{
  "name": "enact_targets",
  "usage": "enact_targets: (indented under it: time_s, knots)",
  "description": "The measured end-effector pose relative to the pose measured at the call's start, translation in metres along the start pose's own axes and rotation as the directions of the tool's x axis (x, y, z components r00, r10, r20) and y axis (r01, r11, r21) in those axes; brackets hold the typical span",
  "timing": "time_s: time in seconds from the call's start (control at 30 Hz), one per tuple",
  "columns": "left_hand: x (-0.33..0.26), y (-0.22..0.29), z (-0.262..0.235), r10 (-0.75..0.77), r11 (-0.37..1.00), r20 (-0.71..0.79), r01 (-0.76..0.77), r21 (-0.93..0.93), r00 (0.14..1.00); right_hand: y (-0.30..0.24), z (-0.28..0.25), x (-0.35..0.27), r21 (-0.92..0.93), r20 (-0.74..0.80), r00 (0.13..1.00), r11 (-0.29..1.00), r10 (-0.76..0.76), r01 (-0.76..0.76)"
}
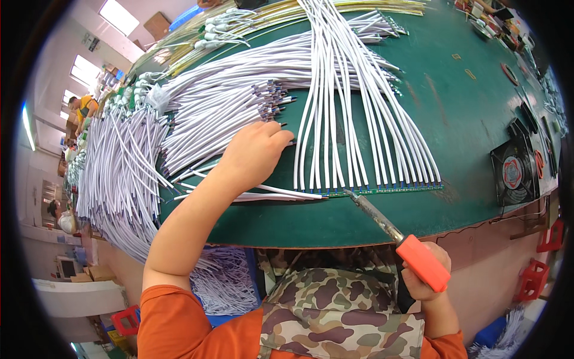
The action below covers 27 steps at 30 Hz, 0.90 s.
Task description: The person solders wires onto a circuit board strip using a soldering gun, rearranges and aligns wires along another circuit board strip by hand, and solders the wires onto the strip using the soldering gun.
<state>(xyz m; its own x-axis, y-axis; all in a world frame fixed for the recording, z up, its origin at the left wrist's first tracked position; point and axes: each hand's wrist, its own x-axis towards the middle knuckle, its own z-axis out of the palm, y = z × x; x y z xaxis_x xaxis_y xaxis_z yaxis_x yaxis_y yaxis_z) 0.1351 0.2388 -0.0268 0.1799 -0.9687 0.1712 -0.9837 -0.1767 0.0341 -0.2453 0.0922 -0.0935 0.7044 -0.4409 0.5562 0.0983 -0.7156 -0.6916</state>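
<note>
One red-handled soldering iron [423, 263] is sitting in the person's right hand [418, 286], whose fingers are wrapping around the handle. Its metal shaft is slanting up and leftward, and its tip is pointing at a narrow green strip [394, 190] lying near the front edge of a green table [466, 137]; whether tip and strip are touching, I cannot tell. The left hand [257, 149] is hovering over the table with its fingers bunching near dark cable ends; whether they are pinching one is not showing clearly.

Along the strip, a fan of white cables [326, 119] is meeting the edge with blue-tipped ends, the cables running away toward the far side. A few loose cables [281, 194] are lying just beside the strip's left end. Behind the left hand, a thick bundle of white cables [209, 125] is resting on the table.

The cables are looking light and bendy, probably smooth and a little slippery, so pinching the sheath close behind the tip is seeming best. The thin strip is looking fragile and is likely calling for holding by its edges. The iron is looking rigid; only its handle is seeming safe to hold.

Farther right, a black fan [513, 173] is standing on the table.
</note>
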Motion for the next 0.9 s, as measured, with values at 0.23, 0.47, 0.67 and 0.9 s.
enact_targets:
  time_s: [0.23,0.47,0.67,0.9]
  knots:
    - [-0.01,0.024,-0.035,-0.065,0.836,-0.09,0.006,-0.548,0.994,0.007,-0.003,-0.012,-0.05,-0.037,0.999,0.999,-0.008,0.006]
    - [-0.012,0.053,-0.032,0.111,0.726,0.007,-0.076,-0.684,0.994,0.001,-0.006,-0.001,0.0,0.02,1.0,1.0,-0.024,0.024]
    - [-0.012,0.056,-0.022,0.191,0.759,0.027,-0.13,-0.638,0.981,0.002,-0.007,-0.009,-0.021,0.004,1.0,1.0,-0.004,0.004]
    - [-0.014,0.069,-0.012,0.131,0.841,-0.049,-0.137,-0.523,0.99,0.009,-0.005,-0.014,-0.045,0.019,1.0,0.999,0.02,-0.019]
